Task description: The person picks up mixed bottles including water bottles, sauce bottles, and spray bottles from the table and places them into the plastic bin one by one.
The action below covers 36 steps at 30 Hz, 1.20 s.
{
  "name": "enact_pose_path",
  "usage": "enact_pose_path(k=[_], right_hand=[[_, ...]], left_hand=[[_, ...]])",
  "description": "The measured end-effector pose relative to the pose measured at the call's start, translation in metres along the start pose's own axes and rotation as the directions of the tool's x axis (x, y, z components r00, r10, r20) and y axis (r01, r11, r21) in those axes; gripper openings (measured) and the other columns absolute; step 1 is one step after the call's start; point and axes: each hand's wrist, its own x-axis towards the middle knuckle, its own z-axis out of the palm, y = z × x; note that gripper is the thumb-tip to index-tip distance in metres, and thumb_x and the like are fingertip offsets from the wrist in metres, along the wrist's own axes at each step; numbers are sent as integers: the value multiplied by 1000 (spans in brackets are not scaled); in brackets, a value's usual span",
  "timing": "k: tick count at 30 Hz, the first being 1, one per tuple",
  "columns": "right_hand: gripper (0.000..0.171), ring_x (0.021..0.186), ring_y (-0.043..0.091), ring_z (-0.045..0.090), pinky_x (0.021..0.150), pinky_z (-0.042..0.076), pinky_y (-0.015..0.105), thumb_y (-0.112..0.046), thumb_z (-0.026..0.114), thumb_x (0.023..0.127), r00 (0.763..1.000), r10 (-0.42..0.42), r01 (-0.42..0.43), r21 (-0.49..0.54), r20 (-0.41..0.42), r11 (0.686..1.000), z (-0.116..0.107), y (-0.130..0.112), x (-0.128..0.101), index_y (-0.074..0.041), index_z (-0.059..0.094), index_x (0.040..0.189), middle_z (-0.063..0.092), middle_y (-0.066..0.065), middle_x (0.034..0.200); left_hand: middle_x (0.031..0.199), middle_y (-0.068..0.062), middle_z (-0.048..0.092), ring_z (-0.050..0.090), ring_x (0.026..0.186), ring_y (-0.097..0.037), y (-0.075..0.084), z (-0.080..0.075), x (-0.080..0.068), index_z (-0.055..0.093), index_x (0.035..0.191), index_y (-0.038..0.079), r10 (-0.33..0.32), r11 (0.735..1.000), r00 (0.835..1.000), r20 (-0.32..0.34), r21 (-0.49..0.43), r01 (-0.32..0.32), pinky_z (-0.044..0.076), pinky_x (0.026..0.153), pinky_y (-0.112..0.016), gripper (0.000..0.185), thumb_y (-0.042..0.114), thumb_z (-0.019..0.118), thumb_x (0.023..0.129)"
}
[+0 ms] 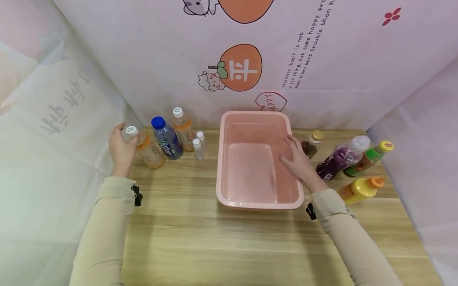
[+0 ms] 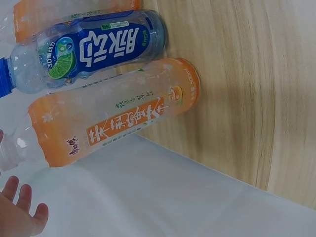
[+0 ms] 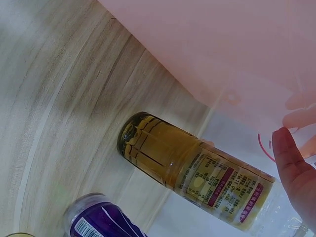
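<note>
Seemingly light, thin-walled and slick, the orange-labelled bottle (image 1: pixel 148 149) stands upright against the left hand (image 1: pixel 121 151), whose fingers curl round its neck, while the right hand (image 1: pixel 298 161) rests spread over the pink basin (image 1: pixel 250 115) rim.

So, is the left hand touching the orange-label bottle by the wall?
Touching. The head view shows the left hand wrapped around the upper part of the orange-label bottle, just below its white cap.
</note>
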Motion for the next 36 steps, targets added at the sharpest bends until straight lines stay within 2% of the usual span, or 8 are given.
enact_pose_path(k=[9,21,28,36], right_hand=[[67,138,49,27,109,27,66,-26,51,92,1000,-1,1,-3,-8,1000,0,-1,0,-6,23,150,13,15,159],[67,139,48,25,110,26,66,-27,49,93,1000,17,-17,0,9,1000,-3,-4,-1,-7,22,151,11,14,160],[65,139,48,26,110,26,65,-27,50,93,1000,14,-14,4,12,1000,-1,-4,-1,-5,24,149,12,14,159],[65,140,46,25,112,24,64,-25,50,93,1000,18,-18,16,5,1000,-1,-2,0,-5,25,149,12,14,160]], left_hand=[[143,-22,44,39,134,-37,2,1,1,32,145,3,-10,999,1000,4,-30,10,32,114,-48,61,12,58,91],[143,-20,43,41,134,-34,1,2,1,28,147,6,-51,997,998,25,-52,52,36,112,-45,62,9,55,91],[141,-16,48,48,126,-29,4,1,0,33,145,8,-81,991,996,-27,-108,78,42,106,-40,61,10,57,89],[140,-12,48,47,122,-22,11,0,-1,38,142,10,-96,982,992,-83,-170,81,43,101,-32,58,10,58,87]])
